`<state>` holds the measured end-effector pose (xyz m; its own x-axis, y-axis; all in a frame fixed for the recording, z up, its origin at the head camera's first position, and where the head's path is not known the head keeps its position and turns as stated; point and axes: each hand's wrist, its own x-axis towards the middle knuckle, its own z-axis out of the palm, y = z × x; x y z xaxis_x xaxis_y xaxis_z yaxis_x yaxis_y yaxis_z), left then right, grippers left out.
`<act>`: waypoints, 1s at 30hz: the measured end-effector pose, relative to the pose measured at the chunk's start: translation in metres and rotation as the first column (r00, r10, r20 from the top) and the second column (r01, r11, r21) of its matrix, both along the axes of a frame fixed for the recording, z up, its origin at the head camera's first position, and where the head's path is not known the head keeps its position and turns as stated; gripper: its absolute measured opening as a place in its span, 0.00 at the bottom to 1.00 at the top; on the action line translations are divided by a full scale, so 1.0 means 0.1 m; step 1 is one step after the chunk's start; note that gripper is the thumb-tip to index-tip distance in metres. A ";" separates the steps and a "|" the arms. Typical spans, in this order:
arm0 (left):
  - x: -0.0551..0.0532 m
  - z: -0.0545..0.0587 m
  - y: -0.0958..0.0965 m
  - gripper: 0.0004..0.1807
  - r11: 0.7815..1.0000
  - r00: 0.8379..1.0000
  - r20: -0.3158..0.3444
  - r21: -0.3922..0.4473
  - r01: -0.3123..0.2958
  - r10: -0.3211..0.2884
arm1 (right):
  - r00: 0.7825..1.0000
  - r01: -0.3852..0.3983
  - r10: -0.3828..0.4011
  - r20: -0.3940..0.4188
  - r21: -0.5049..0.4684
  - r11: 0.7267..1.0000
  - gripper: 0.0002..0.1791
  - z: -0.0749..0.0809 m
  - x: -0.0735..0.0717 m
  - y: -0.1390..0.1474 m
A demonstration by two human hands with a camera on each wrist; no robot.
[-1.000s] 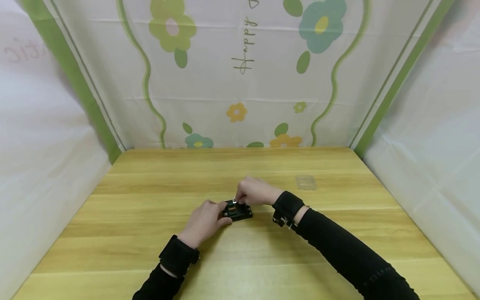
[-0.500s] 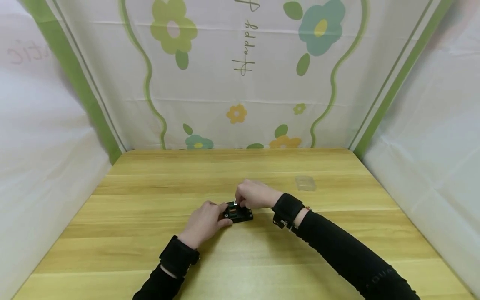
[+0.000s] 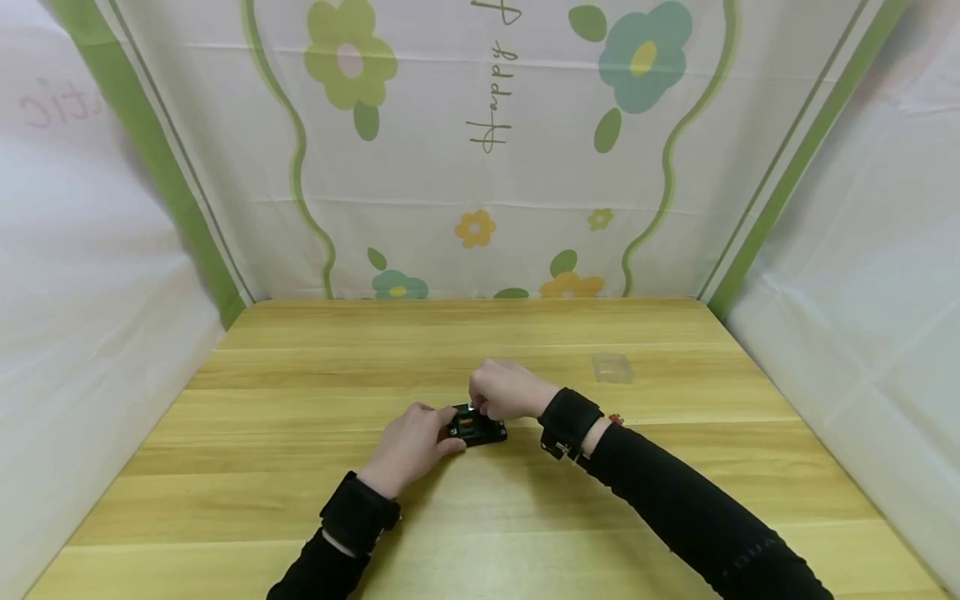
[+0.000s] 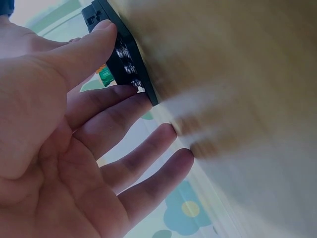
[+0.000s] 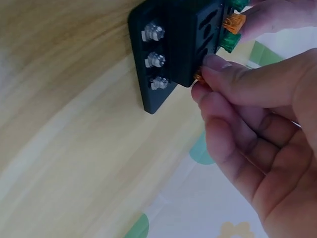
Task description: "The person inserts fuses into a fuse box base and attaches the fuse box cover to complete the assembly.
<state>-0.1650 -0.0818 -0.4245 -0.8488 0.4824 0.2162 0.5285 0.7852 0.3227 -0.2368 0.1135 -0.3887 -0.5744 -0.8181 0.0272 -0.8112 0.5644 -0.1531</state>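
Note:
On the table lies a black fuse block (image 3: 482,433) with screw terminals (image 5: 156,60) along its side. My left hand (image 3: 408,446) grips its left end between thumb and fingers; in the left wrist view the thumb (image 4: 101,37) lies along the block and the two outermost fingers are apart from it. My right hand (image 3: 512,389) pinches a small orange blade fuse (image 5: 198,77) against the top of the block, mostly hidden by thumb and forefinger. Another orange fuse (image 5: 234,22) and green fuses (image 5: 230,41) stand in the block farther along.
A clear plastic cover (image 3: 612,368) lies on the wooden table (image 3: 300,358), beyond my right wrist. White cloth walls with printed flowers (image 3: 475,227) enclose the table at the back and both sides.
Both hands stay at the fuse block. The right hand and wrist have shifted very slightly to the left, and the left hand's hold looks the same.

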 end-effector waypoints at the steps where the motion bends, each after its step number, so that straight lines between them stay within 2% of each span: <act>1: 0.00 0.00 0.00 0.18 1.000 1.000 0.000 0.002 0.001 -0.001 | 1.000 -0.006 0.006 -0.007 -0.004 1.000 0.14 -0.01 0.00 0.00; 6: 0.00 0.00 -0.01 0.16 1.000 1.000 -0.002 0.006 0.005 -0.005 | 1.000 -0.012 0.012 -0.001 -0.016 1.000 0.12 -0.02 0.00 0.02; 12: 0.00 -0.02 -0.01 0.18 1.000 1.000 -0.001 0.003 0.011 -0.011 | 0.999 -0.009 0.009 0.047 -0.003 1.000 0.07 -0.02 -0.03 0.03; 21: -0.01 -0.02 -0.01 0.19 1.000 1.000 -0.014 -0.004 0.007 -0.007 | 0.998 0.003 -0.003 0.065 0.002 1.000 0.08 0.02 -0.05 0.03; 30: -0.02 -0.04 -0.02 0.16 1.000 1.000 0.011 0.021 0.000 0.000 | 1.000 -0.027 0.027 0.008 -0.030 0.999 0.14 -0.03 -0.04 0.01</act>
